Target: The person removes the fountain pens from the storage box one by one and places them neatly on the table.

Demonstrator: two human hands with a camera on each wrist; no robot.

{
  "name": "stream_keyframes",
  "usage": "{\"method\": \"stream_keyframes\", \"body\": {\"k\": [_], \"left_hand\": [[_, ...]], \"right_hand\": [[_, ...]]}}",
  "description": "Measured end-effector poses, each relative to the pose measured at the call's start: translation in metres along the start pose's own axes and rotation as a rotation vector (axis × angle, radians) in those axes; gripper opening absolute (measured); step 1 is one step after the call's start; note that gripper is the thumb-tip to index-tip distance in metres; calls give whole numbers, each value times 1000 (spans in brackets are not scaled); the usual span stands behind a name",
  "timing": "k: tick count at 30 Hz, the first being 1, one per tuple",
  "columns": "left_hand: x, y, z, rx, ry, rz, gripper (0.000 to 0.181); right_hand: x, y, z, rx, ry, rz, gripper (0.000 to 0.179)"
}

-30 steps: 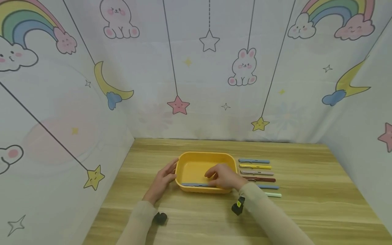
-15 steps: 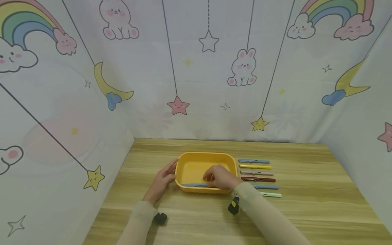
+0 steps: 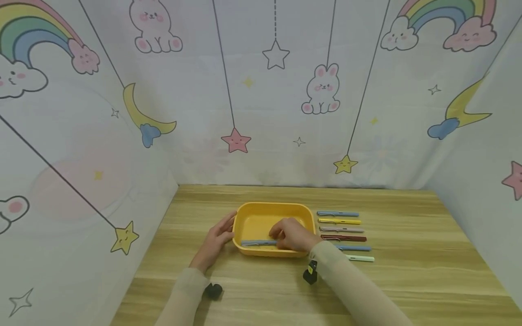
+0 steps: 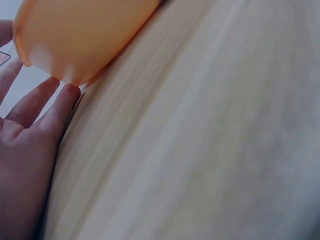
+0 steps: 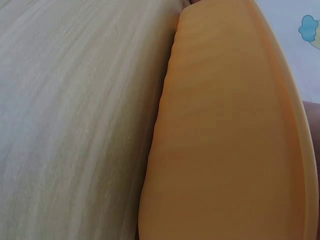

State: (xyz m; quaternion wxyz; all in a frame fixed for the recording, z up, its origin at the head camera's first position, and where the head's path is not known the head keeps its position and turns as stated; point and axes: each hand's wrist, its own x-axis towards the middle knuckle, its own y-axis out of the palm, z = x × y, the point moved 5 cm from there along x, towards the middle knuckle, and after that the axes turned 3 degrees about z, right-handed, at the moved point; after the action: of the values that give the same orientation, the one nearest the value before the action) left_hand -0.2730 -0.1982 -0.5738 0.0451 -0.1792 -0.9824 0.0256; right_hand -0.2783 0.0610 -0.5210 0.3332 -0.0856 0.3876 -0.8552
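Observation:
A yellow plastic box (image 3: 244,213) sits on the table with its open top up. Along its near inner side lies a light blue pen (image 3: 258,243) with a metal clip at the left end. My right hand (image 3: 294,234) reaches into the box and pinches this pen near its right end; the fingertips are partly hidden. Relaxed, fairly straight fingers of my left hand (image 3: 215,240) rest against the left outer wall. In the left wrist view, my left hand (image 4: 30,140) touches the box (image 4: 80,35) with its fingertips. The box wall (image 5: 225,125) hides most of the right hand in the right wrist view.
Right of the box, several pens lie in a column: a blue pen (image 3: 338,213), a yellow pen (image 3: 340,221), a greyish-pink pen (image 3: 342,229), a dark red pen (image 3: 346,238), another blue pen (image 3: 355,248) and a pale green pen (image 3: 360,258). A patterned curtain (image 3: 265,104) surrounds the table.
My right hand has shifted slightly left inside the box. The blue pen in its fingers has turned, so its clip now shows, and sits a little higher. My left hand stays put.

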Motion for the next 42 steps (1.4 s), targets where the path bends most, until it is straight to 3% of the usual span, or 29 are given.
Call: {"method": "stream_keyframes", "body": {"k": [12,23,32,42], "left_hand": [[1,0,1,-4,2,-4,66],[-1,0,0,-15,-21,-7,66],[0,1,0,-22,2,7,67],[-1,2,0,-28,-10,-11,66]], "right_hand": [[2,-4,2,-28,-7,-27,38],[-2,-11,5,-71,-39,-142,29],[-4,-17,1,14,-33,-209,26],[-10,-29,-1,99,40,-271,25]]}}
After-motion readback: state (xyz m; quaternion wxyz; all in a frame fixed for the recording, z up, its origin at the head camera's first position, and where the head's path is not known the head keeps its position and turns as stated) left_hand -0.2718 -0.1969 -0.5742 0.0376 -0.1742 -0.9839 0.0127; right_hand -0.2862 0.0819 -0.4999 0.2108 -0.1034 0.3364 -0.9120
